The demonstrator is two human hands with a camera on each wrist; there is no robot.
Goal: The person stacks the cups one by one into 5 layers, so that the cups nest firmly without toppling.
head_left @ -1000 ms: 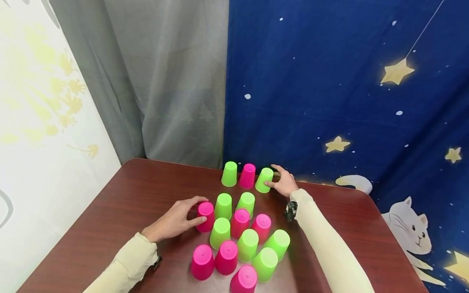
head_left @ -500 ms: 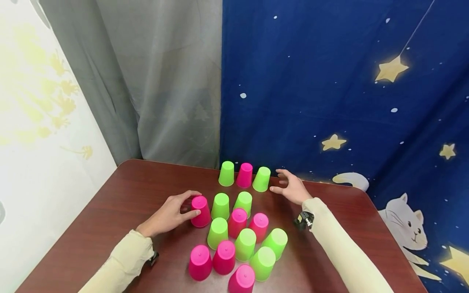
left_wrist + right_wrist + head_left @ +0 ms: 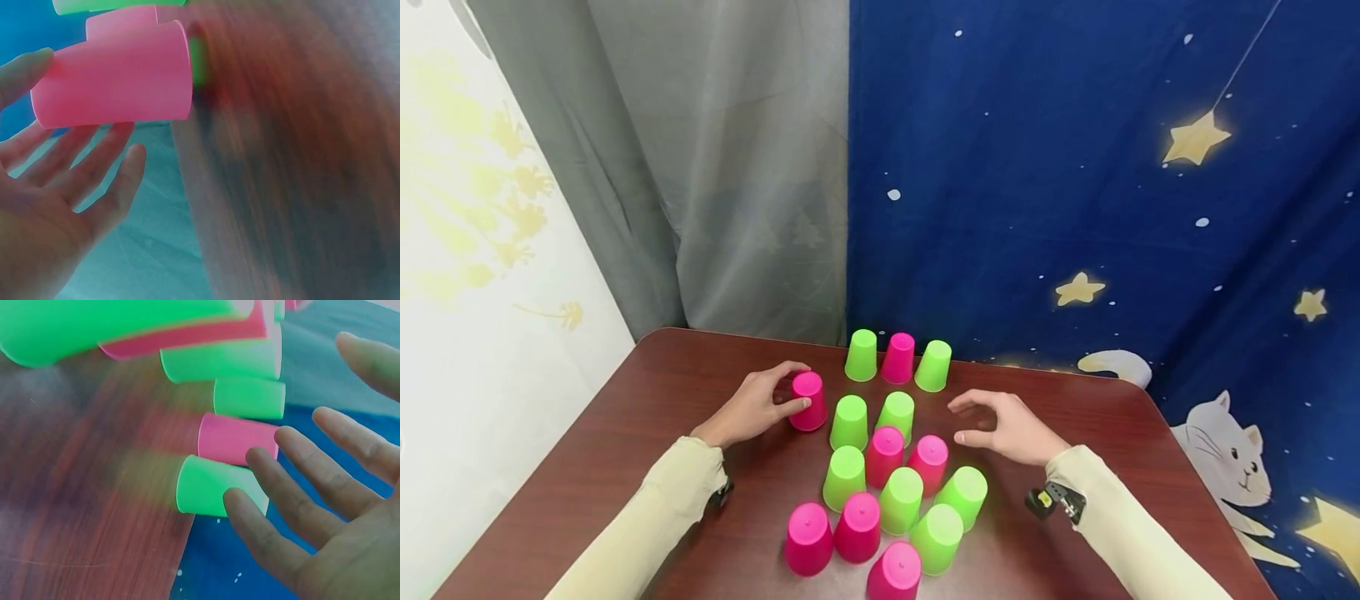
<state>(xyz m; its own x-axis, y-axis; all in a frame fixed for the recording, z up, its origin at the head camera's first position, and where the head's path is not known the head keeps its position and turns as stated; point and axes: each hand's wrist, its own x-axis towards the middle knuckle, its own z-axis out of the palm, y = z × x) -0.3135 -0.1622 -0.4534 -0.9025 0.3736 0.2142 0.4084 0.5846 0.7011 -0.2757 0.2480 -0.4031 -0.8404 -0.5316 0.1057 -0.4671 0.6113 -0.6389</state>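
Observation:
My left hand (image 3: 748, 410) grips a pink cup (image 3: 807, 406) between thumb and fingers, left of the other cups. In the left wrist view that cup (image 3: 119, 81) lies between the thumb and the spread fingers, mouth toward the table. My right hand (image 3: 1017, 429) hovers with relaxed fingers and nothing in it, right of a green cup (image 3: 897, 414). Along the back stand a green cup (image 3: 861, 356), a pink cup (image 3: 898, 360) and another green cup (image 3: 933, 368), all upside down. Another green cup (image 3: 848, 425) stands just right of and nearer than the gripped one.
Several more upside-down pink and green cups cluster at the front, among them a pink cup (image 3: 808, 540) and a green cup (image 3: 937, 542). The brown wooden table (image 3: 1075, 533) ends at a blue curtain (image 3: 1037, 167) and a grey curtain (image 3: 760, 167).
My left hand has moved the pink cup toward the back of the table. The right hand has come off the back right green cup and drawn back nearer, fingers loose.

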